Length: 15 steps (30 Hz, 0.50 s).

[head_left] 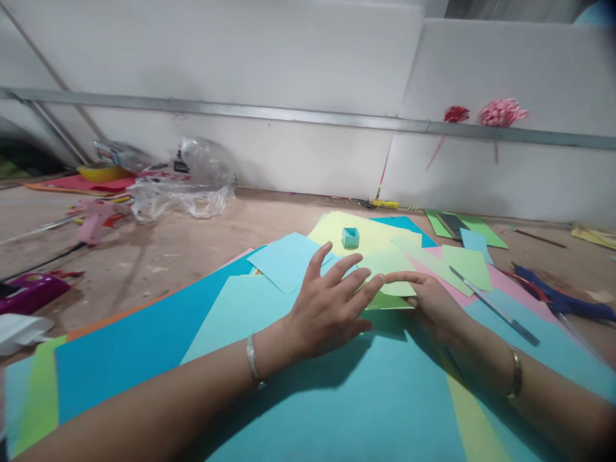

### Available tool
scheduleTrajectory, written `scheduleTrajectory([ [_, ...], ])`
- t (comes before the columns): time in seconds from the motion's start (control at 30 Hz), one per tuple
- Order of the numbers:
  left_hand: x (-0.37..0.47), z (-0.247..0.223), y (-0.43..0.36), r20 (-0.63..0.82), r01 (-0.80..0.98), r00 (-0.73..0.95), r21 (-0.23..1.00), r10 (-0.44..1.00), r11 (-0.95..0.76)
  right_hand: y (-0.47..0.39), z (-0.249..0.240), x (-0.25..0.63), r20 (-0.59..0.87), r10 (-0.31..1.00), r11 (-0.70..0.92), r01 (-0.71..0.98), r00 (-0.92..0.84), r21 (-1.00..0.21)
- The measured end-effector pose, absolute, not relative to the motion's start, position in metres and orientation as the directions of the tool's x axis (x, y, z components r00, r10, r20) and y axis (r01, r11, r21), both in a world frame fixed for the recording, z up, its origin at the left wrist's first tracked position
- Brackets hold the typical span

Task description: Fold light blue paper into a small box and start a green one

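My left hand (330, 308) is spread, fingers apart, over the near edge of a light green sheet (389, 301). At that sheet's right side my right hand (430, 298) pinches its edge, with the index finger stretched along it towards my left fingertips. Beyond the hands a small blue folded paper box (351, 237) sits on a pale yellow sheet (322, 226). A large light blue sheet (337, 417) lies beneath both hands. Right of my right hand a craft knife (495, 307) rests on coloured paper.
Blue-handled pliers (568, 300) lie at the right. On the left are a pink glue gun (92, 221), a purple tape dispenser (31, 292), a white plug (22, 332) and a clear plastic bag (187, 186). Two paper flowers (503, 113) hang on the wall rail (289, 114).
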<state>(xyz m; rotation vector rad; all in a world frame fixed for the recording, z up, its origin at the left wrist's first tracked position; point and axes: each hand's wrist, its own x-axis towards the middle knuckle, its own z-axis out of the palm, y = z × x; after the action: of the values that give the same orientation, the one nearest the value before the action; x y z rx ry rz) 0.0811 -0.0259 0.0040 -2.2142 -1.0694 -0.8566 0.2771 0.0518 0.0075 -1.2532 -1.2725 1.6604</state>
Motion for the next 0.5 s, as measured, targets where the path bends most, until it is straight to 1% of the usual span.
scheduleTrajectory([
  [0.07,0.081,0.004,-0.025,0.728,0.833,0.493,-0.237,0.477,-0.499,0.049,0.01,0.276,-0.316,0.898,-0.32,0.037,-0.305,-0.947],
  [0.13,0.078,0.004,-0.021,0.742,0.848,0.477,-0.248,0.47,-0.469,0.048,0.011,0.276,-0.33,0.881,-0.338,0.039,-0.338,-0.941],
  [0.2,0.073,0.002,-0.017,0.755,0.862,0.445,-0.215,0.482,-0.459,0.05,0.009,0.277,-0.302,0.875,-0.309,0.043,-0.378,-0.95],
  [0.23,0.07,0.0,-0.014,0.753,0.872,0.416,-0.171,0.509,-0.459,0.051,0.007,0.278,-0.263,0.884,-0.266,0.047,-0.385,-0.963],
  [0.27,0.067,-0.001,-0.011,0.744,0.883,0.376,-0.107,0.552,-0.457,0.052,0.006,0.279,-0.206,0.9,-0.199,0.059,-0.383,-0.978],
  [0.33,0.063,-0.005,-0.005,0.686,0.896,0.276,0.07,0.673,-0.439,0.052,0.004,0.28,-0.061,0.92,-0.015,0.119,-0.387,-0.993],
  [0.4,0.061,-0.007,-0.001,0.589,0.884,0.162,0.27,0.792,-0.382,0.05,0.004,0.28,0.069,0.902,0.174,0.21,-0.427,-0.962],
  [0.43,0.061,-0.007,0.0,0.542,0.865,0.11,0.36,0.833,-0.349,0.048,0.005,0.28,0.11,0.885,0.245,0.253,-0.452,-0.936],
  [0.5,0.063,-0.006,0.0,0.472,0.808,0.039,0.503,0.881,-0.306,0.044,0.006,0.279,0.153,0.866,0.326,0.305,-0.476,-0.895],
])
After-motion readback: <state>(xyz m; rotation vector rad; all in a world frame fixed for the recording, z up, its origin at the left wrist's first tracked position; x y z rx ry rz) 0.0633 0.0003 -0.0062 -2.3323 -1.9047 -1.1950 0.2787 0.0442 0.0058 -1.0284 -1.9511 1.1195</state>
